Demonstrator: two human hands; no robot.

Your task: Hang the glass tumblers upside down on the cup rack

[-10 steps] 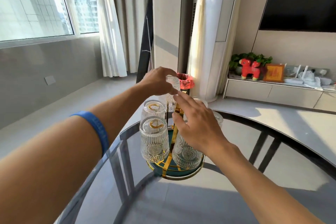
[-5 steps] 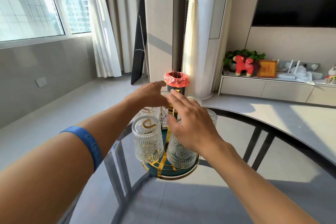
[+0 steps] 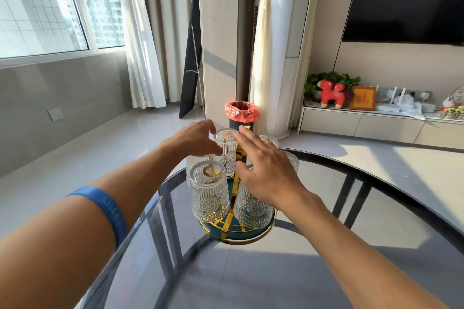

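A cup rack [image 3: 234, 236] with a teal base and gold prongs stands on the round glass table [image 3: 251, 283]. Several ribbed glass tumblers hang on it upside down: one at the near left [image 3: 209, 195], one at the near right [image 3: 251, 211], others behind. A far tumbler [image 3: 228, 154] sits over a gold prong. My left hand [image 3: 194, 139] is beside it with fingers spread, the thumb close to the glass. My right hand [image 3: 266, 173] hovers over the rack's right side with fingers apart and hides part of the near right tumbler.
A dark bin with a red bag [image 3: 241, 114] stands on the floor just beyond the table. The table's far edge [image 3: 351, 165] curves right behind the rack. A low cabinet [image 3: 376, 125] with ornaments runs along the right wall.
My left hand lowered the far tumbler onto its prong and let go of it. My right hand stayed over the rack. The view tilted down a little.
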